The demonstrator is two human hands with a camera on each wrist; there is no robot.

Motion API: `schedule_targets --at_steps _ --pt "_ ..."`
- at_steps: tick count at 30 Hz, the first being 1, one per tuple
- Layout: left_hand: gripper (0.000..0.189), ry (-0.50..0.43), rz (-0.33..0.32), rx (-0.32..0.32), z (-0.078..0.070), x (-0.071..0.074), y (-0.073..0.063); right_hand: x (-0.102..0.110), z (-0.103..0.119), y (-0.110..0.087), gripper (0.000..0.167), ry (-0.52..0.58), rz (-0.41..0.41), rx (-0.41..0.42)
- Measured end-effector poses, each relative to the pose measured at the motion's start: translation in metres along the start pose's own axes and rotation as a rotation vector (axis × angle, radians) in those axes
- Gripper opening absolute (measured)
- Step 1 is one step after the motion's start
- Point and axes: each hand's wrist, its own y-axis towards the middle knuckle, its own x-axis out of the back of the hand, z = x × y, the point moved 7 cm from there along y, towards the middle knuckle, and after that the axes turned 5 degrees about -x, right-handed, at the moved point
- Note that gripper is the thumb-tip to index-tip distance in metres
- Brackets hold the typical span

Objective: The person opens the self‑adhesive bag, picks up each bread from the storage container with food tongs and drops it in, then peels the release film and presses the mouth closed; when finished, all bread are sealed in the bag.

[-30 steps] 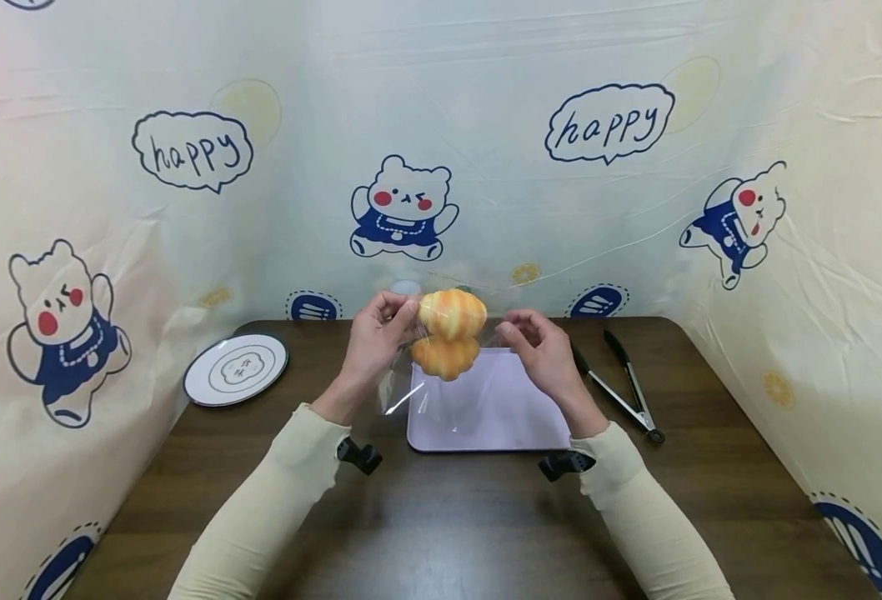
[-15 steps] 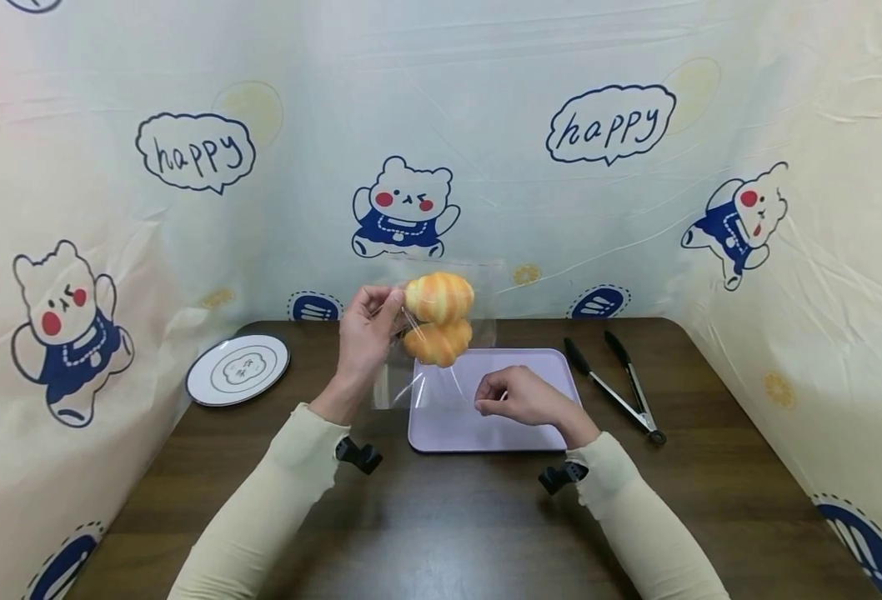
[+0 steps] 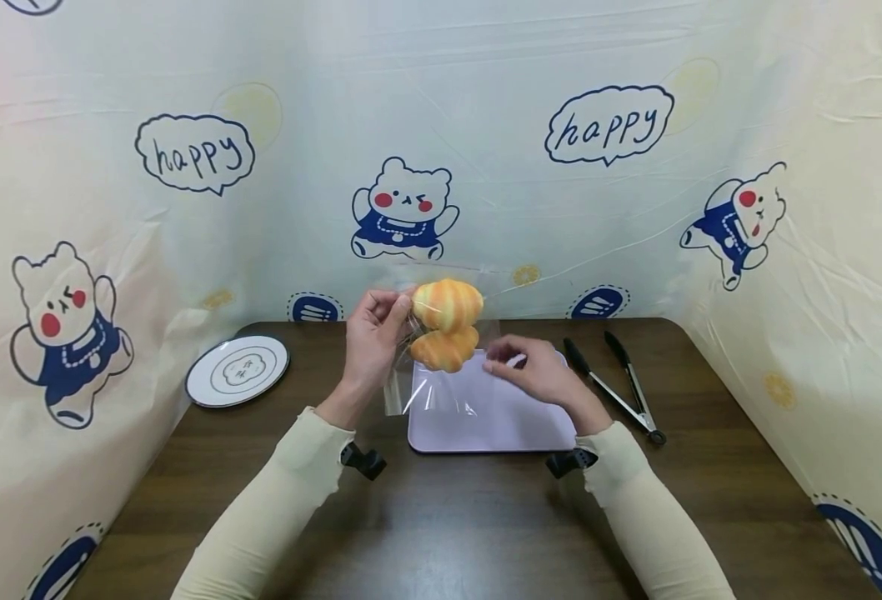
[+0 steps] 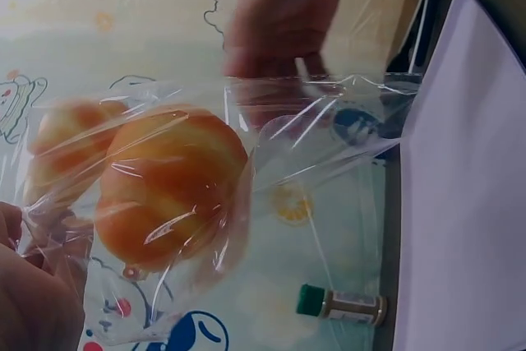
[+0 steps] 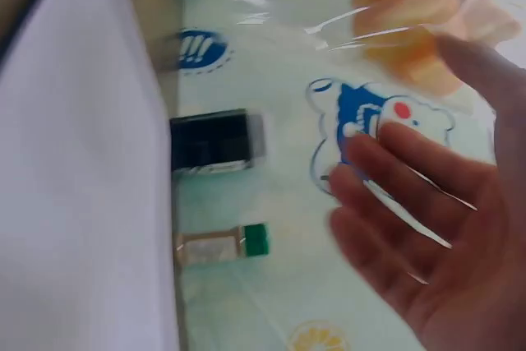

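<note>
My left hand [image 3: 376, 337] pinches the side of a clear plastic bag [image 3: 437, 400], held up over the back of a lilac tray [image 3: 516, 427]. Inside are two ridged bread rolls: a pale yellow-orange roll [image 3: 448, 304] on top and a browner roll [image 3: 444, 347] below. The left wrist view shows the bag wrinkled around the near roll [image 4: 168, 191], with my left fingers bunching its film. On the bag's other side is my right hand [image 3: 534, 371], above the tray. Its fingers are spread and loosely bent in the right wrist view, with nothing held.
Black-and-silver tongs [image 3: 623, 398] lie spread to the tray's right. At the back left is a white plate [image 3: 208, 387] with a dark rim. A small green-capped bottle [image 5: 215, 246] and a black box [image 5: 212, 141] stand beyond the tray. A printed curtain [image 3: 501, 200] surrounds the table.
My right hand dropped from the bag's side to low over the tray, then rose back toward the bag. The bag in my left hand lifted slightly, then came down a little.
</note>
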Motion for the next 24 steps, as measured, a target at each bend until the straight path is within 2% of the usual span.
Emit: schedule_targets --at_steps 4,6,9,12,15,18,24 --pt "0.020 0.022 0.039 -0.006 0.002 -0.003 -0.002 0.021 0.012 0.002 0.037 0.182 -0.203 0.011" --pt "0.020 0.015 0.056 -0.003 0.004 -0.004 -0.003 0.029 0.016 0.003 0.032 0.251 -0.298 0.031" --pt "0.023 -0.018 0.083 0.013 0.006 -0.006 -0.003 0.037 0.022 0.002 0.026 0.327 -0.391 0.063" --pt "0.028 0.010 0.111 0.030 0.006 -0.007 -0.002 0.041 0.025 0.000 0.023 0.365 -0.427 0.079" --pt "0.030 0.084 0.149 0.047 0.006 -0.005 -0.002 0.044 0.028 -0.002 0.023 0.377 -0.437 0.081" --pt "0.030 0.138 0.187 0.048 0.006 -0.003 -0.002 0.051 0.036 -0.008 0.023 0.360 -0.448 0.070" --pt "0.030 0.206 0.230 0.074 0.008 -0.001 -0.002 0.056 0.030 -0.008 0.023 0.321 -0.473 0.042"
